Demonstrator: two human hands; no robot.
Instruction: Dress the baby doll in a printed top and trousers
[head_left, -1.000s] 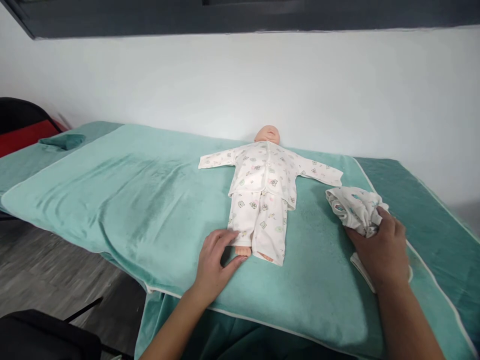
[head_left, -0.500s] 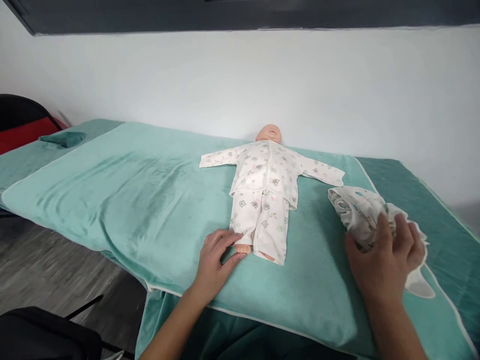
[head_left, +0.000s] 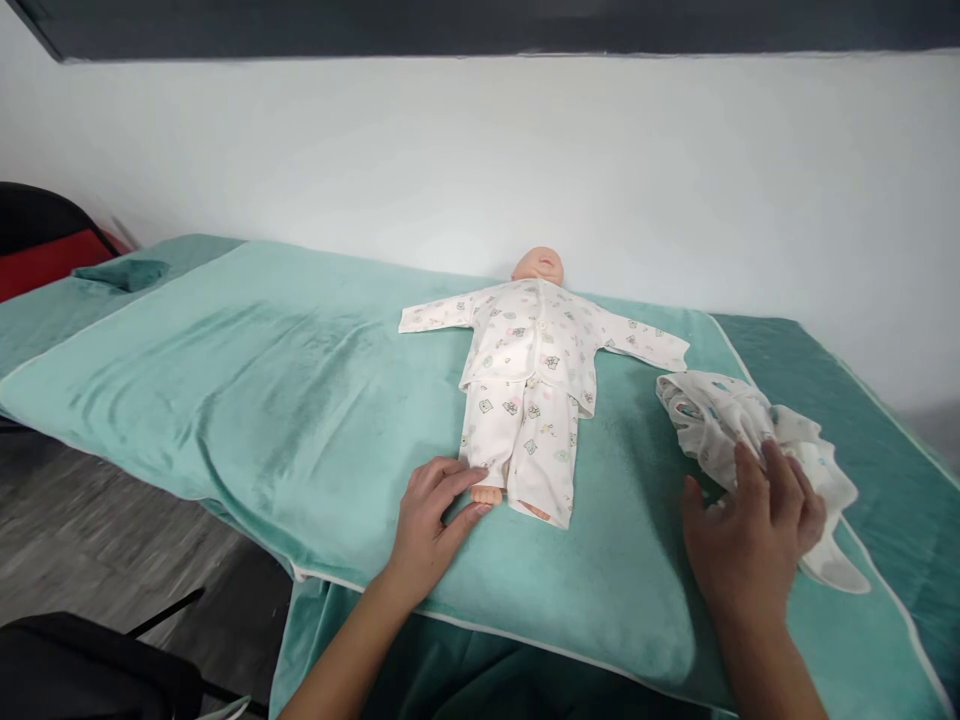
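A baby doll [head_left: 536,330] lies on its back in a white printed shirt and trousers, arms stretched out to both sides. At the hem of its left-hand trouser leg, my left hand [head_left: 431,525] has thumb and fingers closed around the small foot [head_left: 486,495]. My right hand [head_left: 750,530] rests over the near side of a crumpled white printed cloth bundle [head_left: 716,410], to the right of the doll. Its fingers are bent loosely, with the thumb apart; the fingertips touch or nearly touch the fabric. A pale flap [head_left: 836,565] of the bundle hangs toward me.
A light green velvety cover [head_left: 285,400] with pale edging spreads over the table, above a darker green cloth [head_left: 907,480]. A white wall [head_left: 450,150] stands behind. At the far left is a black and red chair [head_left: 52,245]; a black seat [head_left: 97,665] is at lower left.
My right hand has loosened on the cloth bundle and slid slightly left and toward me, leaving more fabric uncovered. The doll and my left hand have stayed put.
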